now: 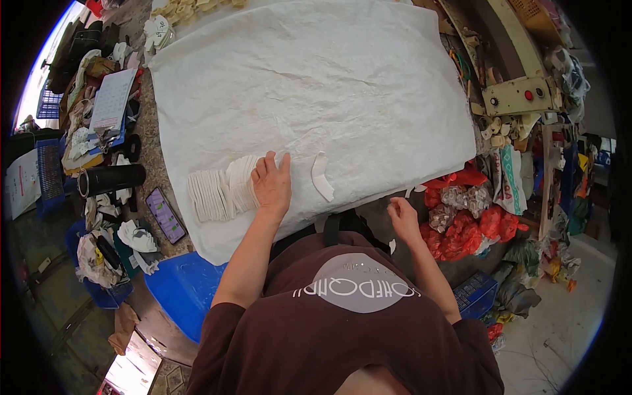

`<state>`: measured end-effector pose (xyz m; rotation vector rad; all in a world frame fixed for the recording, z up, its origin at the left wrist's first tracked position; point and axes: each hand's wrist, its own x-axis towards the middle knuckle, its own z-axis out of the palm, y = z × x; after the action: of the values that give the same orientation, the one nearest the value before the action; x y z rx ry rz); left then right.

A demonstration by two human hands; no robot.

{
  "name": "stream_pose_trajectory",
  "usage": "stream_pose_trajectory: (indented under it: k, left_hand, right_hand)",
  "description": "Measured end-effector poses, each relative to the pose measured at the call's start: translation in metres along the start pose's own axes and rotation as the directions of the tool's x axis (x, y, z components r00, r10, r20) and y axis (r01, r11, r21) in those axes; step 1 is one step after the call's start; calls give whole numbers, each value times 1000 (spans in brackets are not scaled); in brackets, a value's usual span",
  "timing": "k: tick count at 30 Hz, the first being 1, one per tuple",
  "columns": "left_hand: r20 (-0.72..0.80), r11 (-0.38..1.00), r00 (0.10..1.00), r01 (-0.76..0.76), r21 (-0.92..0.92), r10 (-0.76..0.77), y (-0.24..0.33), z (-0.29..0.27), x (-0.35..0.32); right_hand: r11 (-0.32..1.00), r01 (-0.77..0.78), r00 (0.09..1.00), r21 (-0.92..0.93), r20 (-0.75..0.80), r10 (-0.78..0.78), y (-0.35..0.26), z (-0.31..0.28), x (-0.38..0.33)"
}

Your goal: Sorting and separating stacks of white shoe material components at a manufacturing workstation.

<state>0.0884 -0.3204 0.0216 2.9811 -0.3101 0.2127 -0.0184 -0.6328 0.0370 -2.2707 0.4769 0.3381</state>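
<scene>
Thin white pieces, apparently curved strips, stand on edge in a tightly packed row (pixel 210 195) on the white sheet (pixel 309 85). My left hand (pixel 271 184) rests against the right end of that row, its fingers apart. To its right, a single bent white strip (pixel 320 178) lies flat on the sheet. Past the table's near edge, my right hand (pixel 403 217) hangs with curled fingers; whatever they may pinch is hidden. Small white scraps (pixel 393 246) show below and above that hand.
Red plastic bags (pixel 464 227) bulge beside my right hand. At the left edge are a phone (pixel 164 214), a black cylinder (pixel 112 179) and a clipboard (pixel 113 99). A blue lid-like surface (pixel 184 289) sits at lower left. Far right stands a control box (pixel 517 97).
</scene>
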Motion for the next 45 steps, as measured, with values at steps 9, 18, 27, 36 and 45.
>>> stream_pose_trajectory:
  k: [9,18,27,36,45]
  left_hand:
    - [510,221,821,564,-796,-257,12,-53,2]
    - [534,201,836,549,-811,-125,34,-127,0]
    - [696,-574,716,591,-568,49,11,-136,-8]
    - [563,-629,824,468,-621,57,12,-150,4]
    - [263,137,954,282,-950,-140,27,-154,-2]
  right_hand:
    - [985,98,981,141,151,-119,-99,9,5]
    - [865,282,833,415,341,-435,-205,4,5]
    - [286,948,305,139,-146,-941,-225,-2,-9]
    - [204,978,200,38,82,-976,-220,3,-20]
    - [798,388,839,461,182,-513,-241,4,-22]
